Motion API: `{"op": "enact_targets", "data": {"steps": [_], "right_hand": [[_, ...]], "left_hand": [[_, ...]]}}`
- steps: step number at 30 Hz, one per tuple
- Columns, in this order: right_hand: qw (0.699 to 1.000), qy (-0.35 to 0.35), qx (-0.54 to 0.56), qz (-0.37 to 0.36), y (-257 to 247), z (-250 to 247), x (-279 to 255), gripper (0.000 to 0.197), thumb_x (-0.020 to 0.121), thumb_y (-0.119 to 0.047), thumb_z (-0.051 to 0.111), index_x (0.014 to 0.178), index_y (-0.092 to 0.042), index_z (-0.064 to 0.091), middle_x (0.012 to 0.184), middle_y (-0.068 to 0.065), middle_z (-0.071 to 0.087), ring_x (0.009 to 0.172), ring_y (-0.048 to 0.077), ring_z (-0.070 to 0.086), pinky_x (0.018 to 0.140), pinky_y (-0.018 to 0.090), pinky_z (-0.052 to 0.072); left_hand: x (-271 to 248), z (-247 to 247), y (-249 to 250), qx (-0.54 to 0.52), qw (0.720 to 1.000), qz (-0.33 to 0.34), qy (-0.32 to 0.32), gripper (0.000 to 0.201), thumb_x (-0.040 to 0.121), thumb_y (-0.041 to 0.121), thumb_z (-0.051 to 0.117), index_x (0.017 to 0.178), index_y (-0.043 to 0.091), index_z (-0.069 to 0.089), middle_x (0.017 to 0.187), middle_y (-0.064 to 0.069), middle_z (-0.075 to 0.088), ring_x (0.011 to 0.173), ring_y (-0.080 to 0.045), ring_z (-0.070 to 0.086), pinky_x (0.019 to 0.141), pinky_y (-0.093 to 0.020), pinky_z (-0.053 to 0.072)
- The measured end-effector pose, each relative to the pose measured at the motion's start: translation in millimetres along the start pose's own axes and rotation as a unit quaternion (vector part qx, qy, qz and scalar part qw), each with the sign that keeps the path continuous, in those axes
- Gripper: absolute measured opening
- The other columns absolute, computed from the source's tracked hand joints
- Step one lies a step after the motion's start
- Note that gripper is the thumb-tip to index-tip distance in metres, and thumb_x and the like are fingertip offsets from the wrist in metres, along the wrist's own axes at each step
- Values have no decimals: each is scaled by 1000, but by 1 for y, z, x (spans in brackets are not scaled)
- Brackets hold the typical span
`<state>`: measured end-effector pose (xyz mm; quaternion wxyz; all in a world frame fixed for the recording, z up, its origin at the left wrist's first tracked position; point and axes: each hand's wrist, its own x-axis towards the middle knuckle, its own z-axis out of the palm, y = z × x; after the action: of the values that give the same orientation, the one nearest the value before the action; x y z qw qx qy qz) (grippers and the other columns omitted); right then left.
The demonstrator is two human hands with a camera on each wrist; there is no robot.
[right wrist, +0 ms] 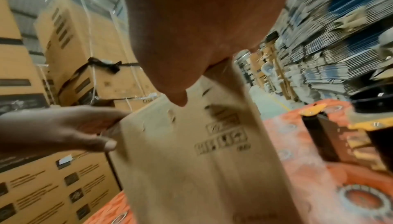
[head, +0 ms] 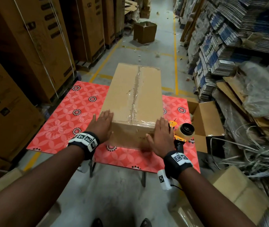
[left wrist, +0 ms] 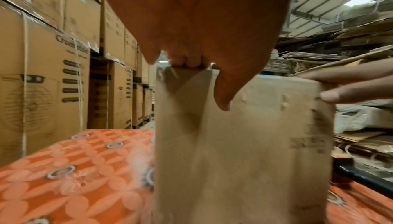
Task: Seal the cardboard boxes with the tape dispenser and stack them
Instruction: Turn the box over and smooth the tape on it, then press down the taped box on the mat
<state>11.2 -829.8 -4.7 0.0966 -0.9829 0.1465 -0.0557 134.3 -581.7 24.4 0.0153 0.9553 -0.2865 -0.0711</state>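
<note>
A long brown cardboard box (head: 133, 95) lies lengthwise on the red flowered table (head: 61, 122), with clear tape running along its top seam. My left hand (head: 103, 123) presses flat against the box's left side near the near end, fingers straight. On the opposite side, my right hand (head: 161, 135) lies flat at the near right corner. The yellow and black tape dispenser (head: 183, 131) rests on the table just right of my right hand, untouched. The left wrist view shows the box's near face (left wrist: 244, 143) between both hands; the right wrist view shows the box (right wrist: 202, 160) and the dispenser (right wrist: 372, 118).
An open empty carton (head: 205, 122) stands off the table's right edge. Tall strapped cartons (head: 24, 54) line the left. Flattened cardboard stacks (head: 228, 46) and loose strapping (head: 253, 153) fill the right. Another box (head: 145, 31) sits in the aisle ahead.
</note>
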Motion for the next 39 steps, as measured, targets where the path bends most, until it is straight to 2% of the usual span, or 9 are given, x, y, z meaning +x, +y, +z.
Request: {"op": "enact_targets", "data": {"steps": [5, 9, 15, 22, 27, 29, 32, 35, 39], "right_hand": [[998, -18, 64, -4, -7, 2, 9, 83, 98, -51, 44, 157, -4, 9, 165, 20, -3, 152, 38, -6, 124, 51, 7], [997, -29, 67, 13, -16, 12, 13, 91, 95, -66, 38, 158, -6, 9, 163, 24, -8, 149, 44, -13, 121, 48, -5], [991, -36, 128, 3, -1, 8, 34, 88, 95, -67, 37, 158, -11, 14, 165, 18, -5, 150, 39, -11, 121, 51, 0], [979, -56, 194, 23, 26, -2, 92, 85, 97, -60, 42, 157, -6, 16, 166, 15, 2, 151, 37, 1, 120, 50, 11], [982, -62, 172, 45, 31, -5, 121, 88, 96, -63, 41, 157, -7, 12, 166, 17, -2, 152, 36, -3, 120, 57, 11], [988, -62, 135, 44, 20, -6, 113, 90, 95, -66, 39, 158, -8, 11, 165, 18, -8, 152, 36, -9, 119, 62, 2], [993, -63, 87, -52, -20, 3, 74, 93, 91, -72, 37, 158, -13, 10, 165, 15, -10, 152, 34, -13, 110, 67, -16], [982, -93, 109, -126, -63, 11, 25, 104, 80, -83, 36, 159, -20, 9, 166, 10, -13, 150, 33, -19, 110, 74, -10], [984, -94, 100, -111, -78, 13, 13, 110, 74, -90, 36, 159, -25, 11, 166, 10, -11, 150, 34, -21, 110, 75, -7]], "left_hand": [[20, -4, -13, -63, 997, -30, -26, 105, 83, 51, 66, 155, 18, -2, 161, -12, -13, 148, -34, -11, 118, -52, 8], [17, 8, -15, -128, 990, -53, -11, 110, 81, 47, 72, 155, 13, -1, 162, -11, -11, 148, -36, -2, 121, -43, 9], [-10, 14, 11, -183, 978, -95, 33, 107, 83, 38, 72, 154, 8, -2, 161, -7, -13, 149, -30, -1, 119, -33, 5], [-58, 20, 62, -204, 971, -108, 63, 103, 76, 32, 80, 154, 9, 15, 160, -9, 8, 146, -29, 16, 118, -34, 19], [-66, 18, 70, -214, 971, -83, 60, 93, 73, 25, 83, 150, 17, 31, 150, -6, 26, 137, -23, 34, 107, -20, 25], [-62, 14, 58, -172, 979, -79, 73, 89, 72, 23, 84, 148, 23, 36, 147, -4, 31, 133, -23, 37, 107, -24, 31], [-49, 8, 35, -101, 990, -77, 60, 94, 71, 20, 84, 149, 29, 33, 154, -3, 28, 137, -27, 31, 111, -39, 33], [-29, 3, 17, -46, 997, -49, 46, 95, 73, 18, 81, 151, 31, 27, 157, -6, 25, 141, -29, 27, 115, -43, 29], [-5, 2, 5, -11, 999, -12, 41, 98, 73, 19, 80, 152, 28, 23, 159, -7, 23, 145, -28, 22, 116, -44, 27]]}}
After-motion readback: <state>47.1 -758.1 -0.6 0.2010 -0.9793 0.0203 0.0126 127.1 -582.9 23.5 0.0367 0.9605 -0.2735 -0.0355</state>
